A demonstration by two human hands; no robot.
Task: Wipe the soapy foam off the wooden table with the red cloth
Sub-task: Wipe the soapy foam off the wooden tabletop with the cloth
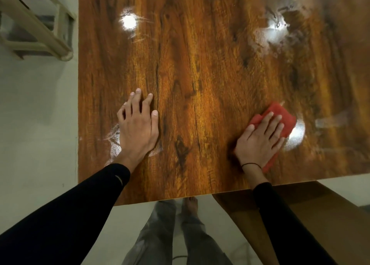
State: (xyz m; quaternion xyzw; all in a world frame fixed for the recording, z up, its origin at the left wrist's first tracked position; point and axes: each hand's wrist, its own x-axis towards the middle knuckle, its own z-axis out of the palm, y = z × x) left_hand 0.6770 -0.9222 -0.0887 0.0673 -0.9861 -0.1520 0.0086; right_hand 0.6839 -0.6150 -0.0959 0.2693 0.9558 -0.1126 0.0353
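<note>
The red cloth (280, 116) is seen bunched on the near right part of the wooden counter (200, 74), pressed down beneath the right hand (260, 140). That hand is laid flat on the cloth with its fingers straight and slightly spread; nothing is gripped by it, and the cloth shows beyond the fingertips and along the outer edge of the palm as far as the wrist. A thin dark band (251, 165) is worn at that wrist, above a black sleeve.

The left hand (138, 130) is rested on the near left part of the counter, well apart from the cloth, fingers extended and fanned out, holding nothing. A patch of whitish foam (115, 142) is seen just beside and partly under this hand, close to the counter's left edge. A second, larger smear of foam (266, 36) is spread over the far right area, blurred by glare. Just beside the cloth on its right a bright wet-looking patch (297, 131) is seen; whether it is foam or reflected light cannot be told. Another round glare spot (129, 22) lies at the far left.

A pale stool frame (36, 24) stands on the floor beyond the counter's left edge.
</note>
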